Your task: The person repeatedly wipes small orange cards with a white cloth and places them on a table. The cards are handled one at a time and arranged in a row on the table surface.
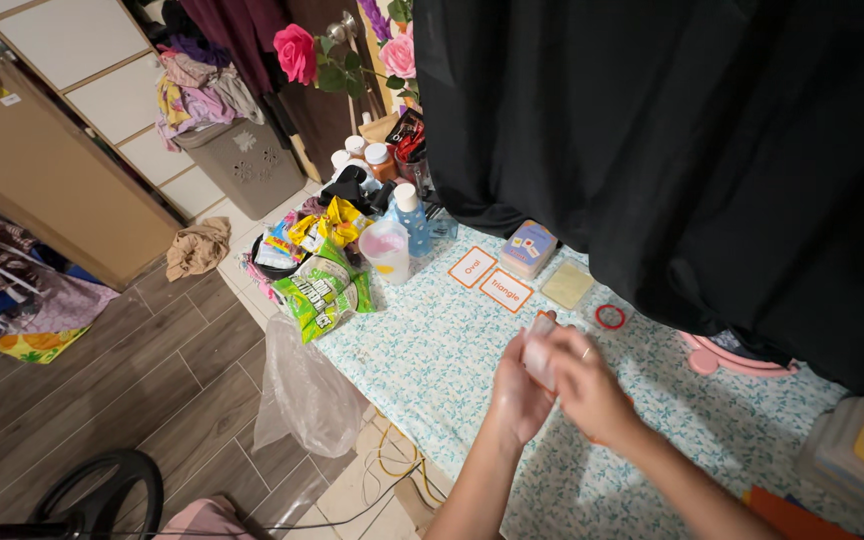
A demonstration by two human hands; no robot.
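Floral-clothed table (432,360); small pale stack of cards (539,352) gripped between left hand (518,396) and right hand (587,385), both closed round it.

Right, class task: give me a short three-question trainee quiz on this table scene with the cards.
1. True or false: both hands hold the small stack of pale cards together.
2. Which lies nearest the black cloth: A) the green snack packets, B) the red rubber ring, C) the clear plastic bag?
3. How many orange-bordered word cards lie face up on the floral tablecloth?

Key
1. True: the left hand and the right hand meet around it.
2. B.
3. Two, side by side before the deck box.
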